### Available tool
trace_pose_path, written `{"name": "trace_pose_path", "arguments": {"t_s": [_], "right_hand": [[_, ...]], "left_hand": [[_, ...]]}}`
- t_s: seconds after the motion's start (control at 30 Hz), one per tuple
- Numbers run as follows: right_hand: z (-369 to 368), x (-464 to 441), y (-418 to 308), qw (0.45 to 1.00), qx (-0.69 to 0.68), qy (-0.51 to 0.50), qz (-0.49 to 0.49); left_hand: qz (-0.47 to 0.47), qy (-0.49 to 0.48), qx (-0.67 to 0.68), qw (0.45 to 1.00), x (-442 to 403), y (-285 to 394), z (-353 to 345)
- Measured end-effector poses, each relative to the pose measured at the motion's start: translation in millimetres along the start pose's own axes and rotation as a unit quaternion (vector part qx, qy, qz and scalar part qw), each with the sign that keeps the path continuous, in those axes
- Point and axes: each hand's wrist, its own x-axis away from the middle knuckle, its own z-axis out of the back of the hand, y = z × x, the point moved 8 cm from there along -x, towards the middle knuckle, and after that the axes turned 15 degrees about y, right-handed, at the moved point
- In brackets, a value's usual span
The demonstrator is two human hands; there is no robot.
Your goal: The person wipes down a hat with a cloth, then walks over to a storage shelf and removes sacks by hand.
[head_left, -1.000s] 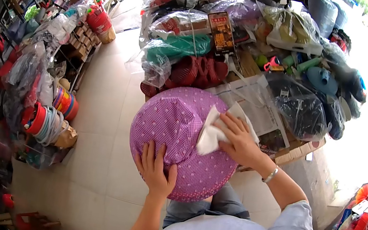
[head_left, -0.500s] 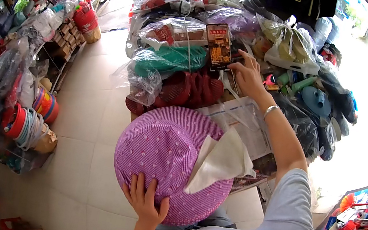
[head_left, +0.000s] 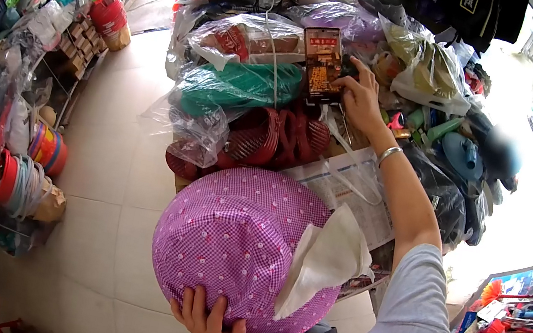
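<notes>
A purple checked sun hat (head_left: 233, 232) with small white dots lies over my lap. My left hand (head_left: 207, 320) rests on its near side, fingers spread over the cloth. A white cloth (head_left: 328, 263) lies across the hat's right side. My right hand (head_left: 361, 101) reaches forward to a smartphone (head_left: 322, 66) with a lit, colourful screen, propped among the bagged goods. One fingertip is at the screen's right edge; the fingers are apart and hold nothing. Dark red plastic sandals (head_left: 271, 139) and a green bagged item (head_left: 241, 87) lie just left of the phone.
Plastic-wrapped shoes cover the stand. A newspaper (head_left: 355, 189) lies under my right forearm, and a black bag (head_left: 458, 11) hangs at the back. Shelved goods and coiled hose (head_left: 27, 188) line the left; long-handled tools (head_left: 523, 329) stand at the right.
The view has shifted slightly, so the stand sits further left and the hat lower. My right fingers have come closer to the phone screen. My left hand stays on the hat.
</notes>
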Motion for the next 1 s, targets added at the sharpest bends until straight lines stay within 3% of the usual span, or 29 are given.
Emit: {"name": "trace_pose_path", "arguments": {"t_s": [0.23,0.4,0.53,0.6,0.67,0.8,0.93,1.0], "right_hand": [[-6,-7,-1,0.999,0.034,-0.011,0.026],[2,-19,-3,0.998,0.017,0.063,-0.008],[30,-3,-25,0.998,0.007,0.057,-0.008],[46,23,-45,0.998,-0.059,0.018,-0.002],[71,59,-85,0.982,-0.170,-0.058,-0.061],[97,170,-155,0.907,-0.253,-0.332,-0.053],[134,205,-192,0.938,-0.154,-0.309,-0.036],[149,211,-222,0.969,-0.045,-0.242,0.033]], "left_hand": [[-0.001,-0.002,0.001,1.000,0,0,1],[-0.002,-0.001,0.003,1.000,1,0,1],[0.005,0.002,0.013,1.000,-2,1,0],[0.035,0.025,0.028,0.999,-5,-1,2],[0.033,0.035,0.032,0.998,-8,0,3],[0.021,0.050,0.029,0.998,-13,3,4],[0.016,0.065,0.028,0.997,-18,8,4],[-0.004,0.059,0.021,0.998,-19,11,4]]}}
